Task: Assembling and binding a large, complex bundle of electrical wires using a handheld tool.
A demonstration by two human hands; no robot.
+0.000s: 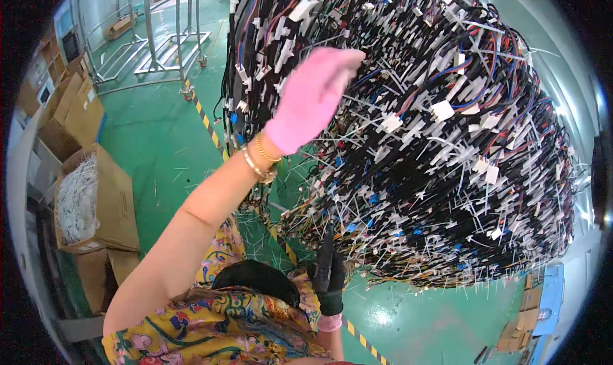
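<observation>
A big mass of black cable harnesses [408,167] hangs before me, bristling with white connectors and thin white cable ties. My left hand [310,103], in a pink glove, is raised in front of its upper left part. Its fingers are slightly blurred and drawn together at the tips; whatever they pinch, if anything, cannot be made out. Low down by the bundle's lower edge is my right hand [327,279], in a black glove over a pink one. It is closed round a dark, slim hand tool [328,237] pointing up, whose exact kind is unclear.
Cardboard boxes stand along the left, one open carton [115,199] filled with white strips. Metal rack frames [153,52] on castors are at the far left. Yellow-black tape [207,122] crosses the green floor, where loose tie scraps lie. Blue and brown boxes [543,301] sit lower right.
</observation>
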